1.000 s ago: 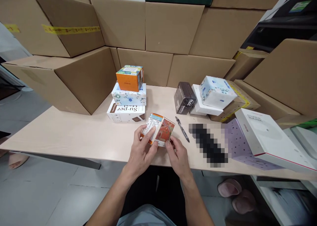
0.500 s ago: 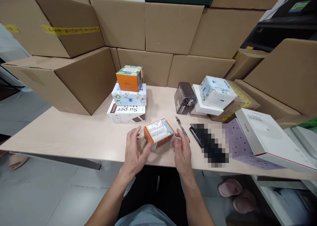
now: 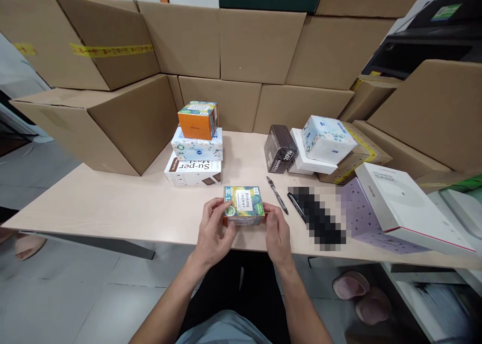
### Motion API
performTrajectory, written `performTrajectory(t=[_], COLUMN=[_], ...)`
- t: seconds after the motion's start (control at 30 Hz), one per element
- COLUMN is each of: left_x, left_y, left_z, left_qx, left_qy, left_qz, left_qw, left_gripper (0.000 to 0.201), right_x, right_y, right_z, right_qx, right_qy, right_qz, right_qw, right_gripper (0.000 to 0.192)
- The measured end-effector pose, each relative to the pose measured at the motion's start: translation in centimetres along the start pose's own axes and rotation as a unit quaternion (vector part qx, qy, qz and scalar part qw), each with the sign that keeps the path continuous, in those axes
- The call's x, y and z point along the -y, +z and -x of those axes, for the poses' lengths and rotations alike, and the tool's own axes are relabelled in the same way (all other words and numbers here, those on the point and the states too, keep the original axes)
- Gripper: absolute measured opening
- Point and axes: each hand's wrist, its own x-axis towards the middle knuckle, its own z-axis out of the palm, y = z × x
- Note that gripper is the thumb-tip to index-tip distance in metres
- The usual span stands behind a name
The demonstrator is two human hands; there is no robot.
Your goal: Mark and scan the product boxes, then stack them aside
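A small carton (image 3: 246, 201) lies near the table's front edge, its blue, green and yellow face with a white "Binking" label turned up. My left hand (image 3: 216, 231) grips its left end, fingers over the top and thumb at the near side. At the right end, the fingers of my right hand (image 3: 277, 233) press against the carton. Just to the right lies a pen (image 3: 277, 195), and beyond it a black object (image 3: 320, 218), largely pixelated.
Back left, an orange carton (image 3: 198, 126) tops a floral pack (image 3: 198, 145) and a white "Su-per" box (image 3: 194, 173). A dark brown box (image 3: 279, 149) and another floral pack (image 3: 327, 140) stand back right. A white power bank box (image 3: 410, 203) leans at right. Cardboard boxes (image 3: 218, 103) wall the back.
The carton has been turned over: its white text panel faced up before, now the colourful label does. Both hands have closed in on its ends.
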Motion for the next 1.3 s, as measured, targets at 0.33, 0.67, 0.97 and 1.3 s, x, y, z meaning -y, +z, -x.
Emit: performTrajectory(t=[0.33, 0.67, 0.97, 1.3], left_x=[1.6, 1.1, 0.4, 0.8], left_y=[-0.5, -0.5, -0.4, 0.1], left_z=[-1.0, 0.1, 0.4, 0.7], left_qx=[-0.01, -0.021, 0.078, 0.107], left_qy=[-0.201, -0.217, -0.005, 0.064], left_qz=[0.053, 0.125, 0.019, -0.063], left_qw=[0.978, 0.968, 0.997, 0.99], left_gripper=[0.052, 0.042, 0.037, 0.043], right_x=[-0.1, -0.9, -0.2, 1.2], right_y=[0.5, 0.4, 0.3, -2.7], right_z=[-0.2, -0.2, -0.1, -5.3], right_qx=[-0.025, -0.096, -0.028, 0.02], right_qy=[0.008, 0.074, 0.052, 0.049], right_qz=[0.081, -0.053, -0.076, 0.552], right_qw=[0.996, 0.991, 0.995, 0.832], right_gripper=[0.032, 0.041, 0.039, 0.036])
